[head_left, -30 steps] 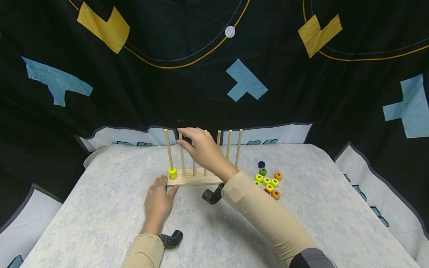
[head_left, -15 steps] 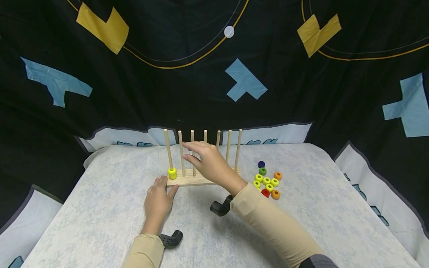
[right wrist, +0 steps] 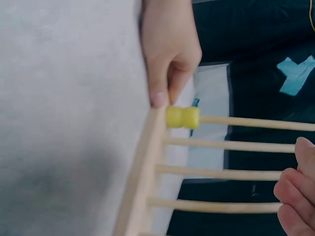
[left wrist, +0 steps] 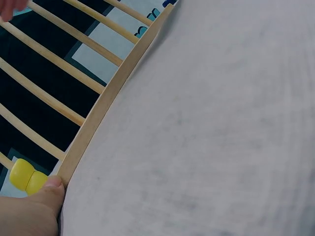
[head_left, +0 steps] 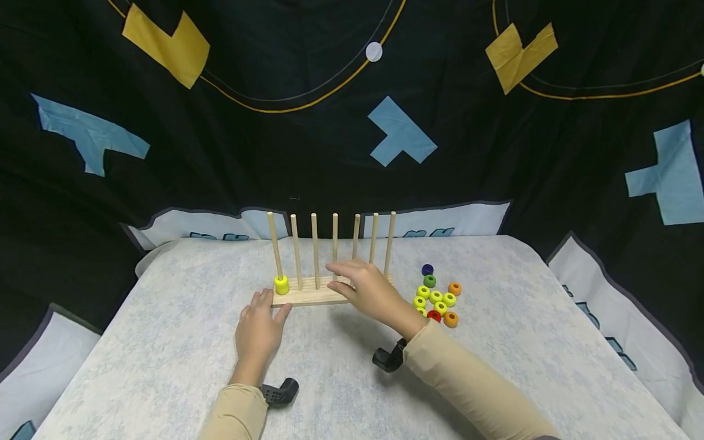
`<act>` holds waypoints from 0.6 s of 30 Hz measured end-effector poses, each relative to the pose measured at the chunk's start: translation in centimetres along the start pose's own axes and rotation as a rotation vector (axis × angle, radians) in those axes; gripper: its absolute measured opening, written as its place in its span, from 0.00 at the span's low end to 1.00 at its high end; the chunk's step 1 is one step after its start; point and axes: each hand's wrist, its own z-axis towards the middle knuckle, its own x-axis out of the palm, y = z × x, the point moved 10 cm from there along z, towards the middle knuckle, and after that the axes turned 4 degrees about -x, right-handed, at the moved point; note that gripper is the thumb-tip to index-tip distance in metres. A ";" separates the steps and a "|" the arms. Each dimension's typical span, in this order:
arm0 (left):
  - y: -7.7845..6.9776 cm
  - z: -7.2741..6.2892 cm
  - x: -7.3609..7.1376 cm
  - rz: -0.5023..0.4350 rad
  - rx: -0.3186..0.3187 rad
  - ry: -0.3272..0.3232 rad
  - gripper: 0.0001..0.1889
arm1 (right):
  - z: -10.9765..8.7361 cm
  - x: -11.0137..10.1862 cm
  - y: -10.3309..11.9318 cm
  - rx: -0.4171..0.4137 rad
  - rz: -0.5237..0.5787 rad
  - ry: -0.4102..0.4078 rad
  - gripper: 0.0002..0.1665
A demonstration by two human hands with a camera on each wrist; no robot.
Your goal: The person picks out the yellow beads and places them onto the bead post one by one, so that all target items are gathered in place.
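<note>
A wooden peg rack with several upright pegs stands on the table. Two yellow beads are stacked at the foot of its leftmost peg; they also show in the right wrist view as yellow beads. At the rack's left front corner my left hand holds the base, its thumb against the front edge. My right hand is in front of the right-hand pegs, thumb and fingers apart with nothing between them. It hides part of the base.
Right of the rack lies a loose group of beads: several yellow beads, two orange beads, a red bead, a green bead and a dark blue bead. A dark patterned cloth hangs behind the table.
My right hand has come down and to the right, from near the top of the second peg toward the beads, uncovering the middle pegs. The left hand stays at the rack's corner.
</note>
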 end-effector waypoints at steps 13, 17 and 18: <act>0.1 0.2 0.1 -0.002 0.004 0.000 0.37 | -5.2 -0.1 -4.7 0.157 0.148 0.058 0.23; 0.1 0.2 0.1 -0.007 0.004 0.002 0.37 | -7.1 -0.2 -6.0 0.217 0.183 0.066 0.24; 0.0 0.3 0.2 -0.009 0.006 0.002 0.37 | -7.5 -0.3 -6.3 0.219 0.176 0.061 0.24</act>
